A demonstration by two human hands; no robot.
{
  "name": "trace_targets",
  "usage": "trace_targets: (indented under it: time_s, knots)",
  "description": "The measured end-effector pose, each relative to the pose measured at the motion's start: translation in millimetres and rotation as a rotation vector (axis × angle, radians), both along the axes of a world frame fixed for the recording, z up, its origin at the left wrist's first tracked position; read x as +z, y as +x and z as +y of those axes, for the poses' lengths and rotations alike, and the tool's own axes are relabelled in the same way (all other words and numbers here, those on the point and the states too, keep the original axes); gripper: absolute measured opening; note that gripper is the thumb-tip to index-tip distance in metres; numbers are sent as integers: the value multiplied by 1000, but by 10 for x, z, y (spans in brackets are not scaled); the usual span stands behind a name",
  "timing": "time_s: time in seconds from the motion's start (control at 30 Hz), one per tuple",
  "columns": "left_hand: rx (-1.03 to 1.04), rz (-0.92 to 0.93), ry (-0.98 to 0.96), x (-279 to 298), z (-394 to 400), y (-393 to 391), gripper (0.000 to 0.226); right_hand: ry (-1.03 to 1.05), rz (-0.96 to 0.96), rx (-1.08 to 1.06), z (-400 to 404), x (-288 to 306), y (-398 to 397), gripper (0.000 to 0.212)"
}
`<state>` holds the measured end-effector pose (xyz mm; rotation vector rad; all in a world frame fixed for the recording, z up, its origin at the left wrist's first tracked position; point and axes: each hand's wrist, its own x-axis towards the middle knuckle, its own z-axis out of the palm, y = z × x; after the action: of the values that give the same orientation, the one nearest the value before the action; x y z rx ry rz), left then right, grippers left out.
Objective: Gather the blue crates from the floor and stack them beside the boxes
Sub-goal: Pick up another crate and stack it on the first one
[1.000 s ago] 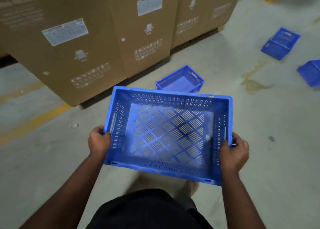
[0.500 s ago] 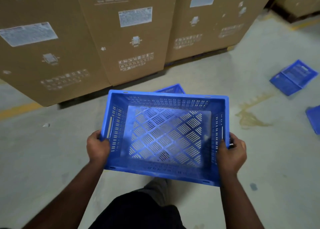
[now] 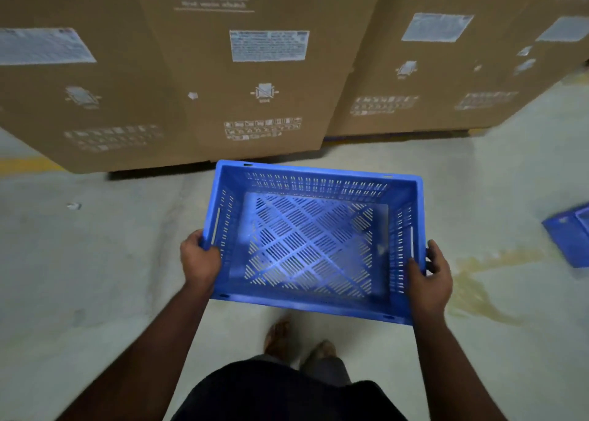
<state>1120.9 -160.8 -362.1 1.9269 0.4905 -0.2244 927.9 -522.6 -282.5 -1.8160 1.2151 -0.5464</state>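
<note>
fingers (image 3: 431, 251) half-hidden behind blue crate (image 3: 314, 242) – blurred

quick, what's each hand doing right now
Left hand: closed on the left rim of the perforated blue plastic crate.
Right hand: closed on its right rim.

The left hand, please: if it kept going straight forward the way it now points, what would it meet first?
Probably the cardboard box. The left hand grips the left wall of the blue crate and points forward; only bare floor shows between them. Depth is unclear, so it might reach the floor first.
</note>
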Motion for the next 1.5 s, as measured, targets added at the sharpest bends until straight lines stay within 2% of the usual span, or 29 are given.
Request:
trace_targets:
  time_s: [0.17, 0.33, 0.43, 0.53, 0.67, 0.77, 0.87, 0.93, 1.0, 1.13, 1.2, 1.23, 1.3, 1.37, 1.5]
  knots:
    - [149, 99, -77, -103, -458, 248, 30, 112, -11, 52, -565, -315, 673, 55]
    - [183, 133, -1, -464, -998, 830, 27, 171, -62, 76, -1137, -929, 1518, 49]
    - [233, 180, 52, -1006, -1248, 1224, 29, 290, -50, 75, -1593, -1624, 2032, 49]
    - [230, 215, 151, -1707, -1487, 1625, 29, 442, -3, 167, -2024, -2515, 2495, 54]
    - [159, 234, 255, -2695, -1663, 2088, 26, 541, 16, 182, -2358, -3556, 2928, 52]
    - [124, 231, 284, -3230, -1783, 2329, 28, 557, 9, 190, -2443, -4187, 3162, 52]
    - [80, 205, 264, -3618, -1869, 2518, 28, 528, 15, 158, -2384, -4486, 3367, 44]
    - [104, 140, 265, -3797, -1908, 2639, 30, 490, 17, 110, -2359, -4625, 3519, 49]
    - [129, 114, 280, -3889, -1942, 2820, 31, 394, 24, 125, -2396, -4771, 3663, 53]
    - [-44, 118, 451, -3935, -1768, 2877, 34, 99, 190, 253, -2470, -4837, 3635, 59]
    - [-135, 223, 547, -3997, -1624, 2665, 59, -81, 322, 338, -2468, -4877, 3413, 57]
    - [-129, 297, 512, -4014, -1599, 2534, 61, -93, 418, 370, -2461, -4917, 3307, 55]
    - [-37, 403, 310, -4032, -1624, 2354, 42, 74, 534, 339, -2412, -4954, 3216, 47]
    - [61, 404, 131, -4042, -1664, 2308, 28, 106, 496, 333, -2404, -4982, 3215, 41]
    - [75, 320, 175, -4226, -1570, 2425, 38, 20, 443, 343, -2495, -5003, 3395, 42]
